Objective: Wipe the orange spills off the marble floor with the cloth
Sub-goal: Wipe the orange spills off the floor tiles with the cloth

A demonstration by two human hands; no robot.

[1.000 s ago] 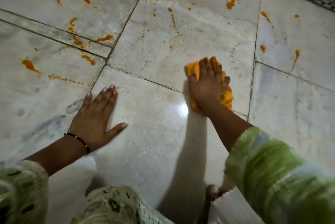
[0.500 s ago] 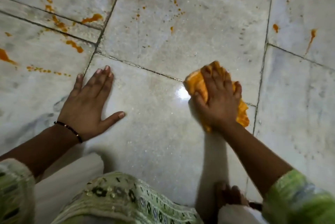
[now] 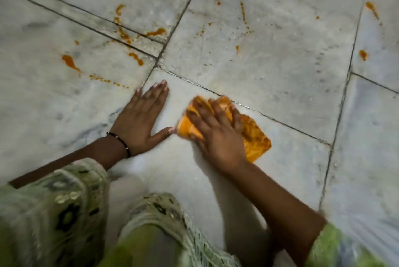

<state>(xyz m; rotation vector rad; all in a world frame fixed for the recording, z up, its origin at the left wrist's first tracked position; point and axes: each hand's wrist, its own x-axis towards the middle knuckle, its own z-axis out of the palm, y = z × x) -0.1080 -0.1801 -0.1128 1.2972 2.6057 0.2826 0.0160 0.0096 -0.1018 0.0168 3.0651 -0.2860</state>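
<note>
Spills (image 3: 132, 58) beyond flat, straight-fingered left hand (image 3: 141, 121) on floor (image 3: 269, 68); spread-fingered right hand (image 3: 218, 135) presses cloth (image 3: 257, 139), long axis running left-to-right.

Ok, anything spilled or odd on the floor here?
Yes. Orange spills still dot the marble floor beyond both hands, along the grout lines and at far right. The tile under the cloth looks clean. The cloth itself is orange, whether stained or by colour is unclear.
</note>
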